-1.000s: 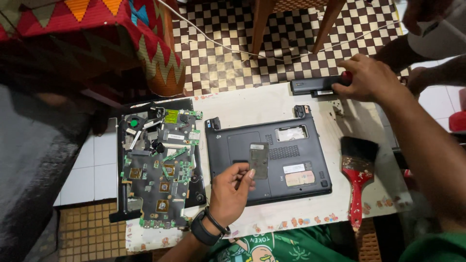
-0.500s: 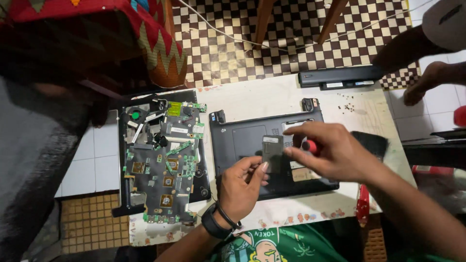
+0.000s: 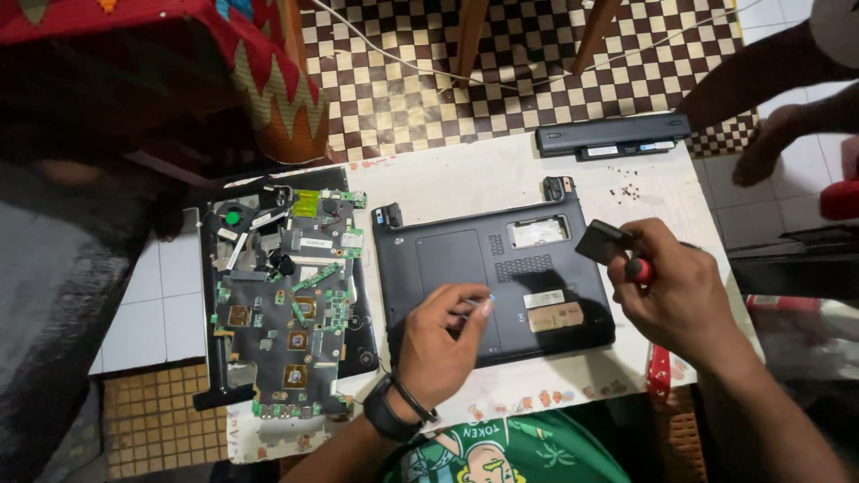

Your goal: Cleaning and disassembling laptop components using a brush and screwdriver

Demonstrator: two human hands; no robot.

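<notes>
A dark laptop base (image 3: 452, 255) lies bottom-up on a white table (image 3: 465, 179). My left hand (image 3: 443, 340), with a black wristband, rests on the base's near half. Its fingers are curled and the tips press on the case; I cannot tell if anything small is pinched in them. My right hand (image 3: 680, 300) hovers at the base's right edge. It grips a red-handled screwdriver (image 3: 639, 268) and a small dark flat cover (image 3: 601, 241), which is lifted clear of the case.
A green circuit board (image 3: 295, 295) lies on a black case part at the left. A long black battery (image 3: 613, 136) sits at the table's far edge, with tiny screws (image 3: 626, 190) nearby. A red brush handle (image 3: 659, 371) pokes out under my right wrist. Another person's foot (image 3: 769, 152) is at the upper right.
My right hand came from the battery at the far edge to the laptop base. It then drew back right, holding the small dark cover. My left hand stayed on the base.
</notes>
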